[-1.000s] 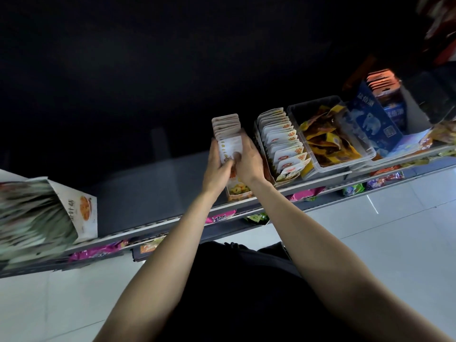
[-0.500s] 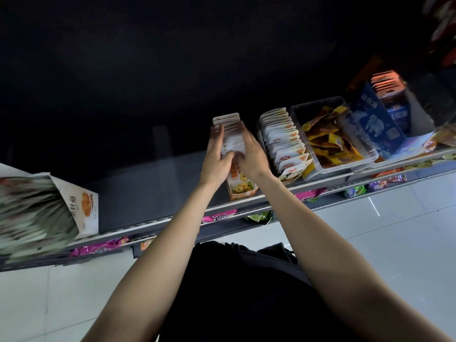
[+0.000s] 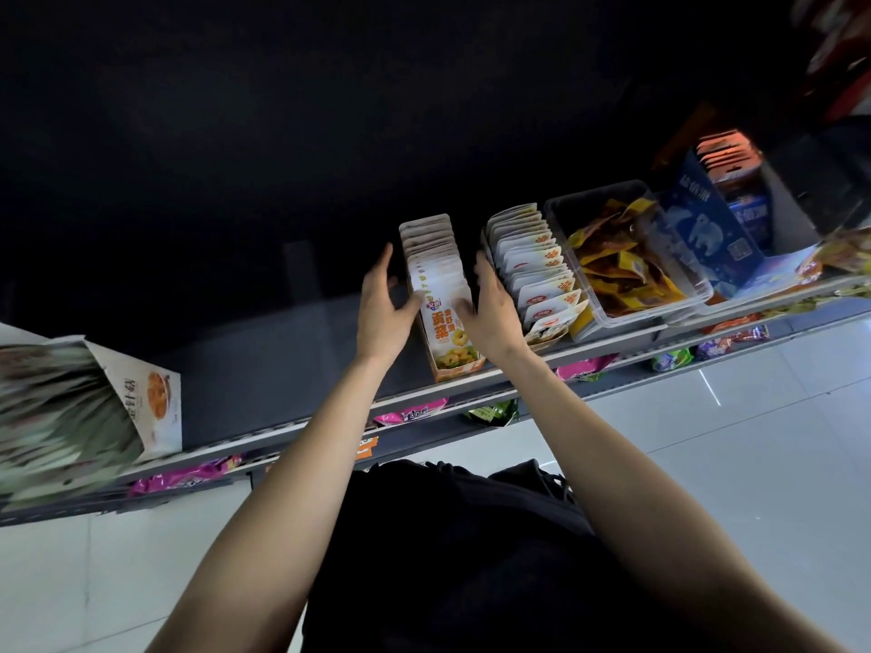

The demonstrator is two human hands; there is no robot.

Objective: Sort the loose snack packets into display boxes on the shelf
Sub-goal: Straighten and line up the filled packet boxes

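narrow display box at shelf front edge, packets upright inside. left hand and right hand flanking it, fingers relaxed, grip apparently released; thumb contact unclear. risk: uneven sideways push tipping tall box, or nudging it off the edge, spilling packets.

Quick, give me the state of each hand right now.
Left hand: open, fingers relaxed beside the narrow display box, thumb touching the front packet.
Right hand: open, fingers by the box's other side, gripping nothing.
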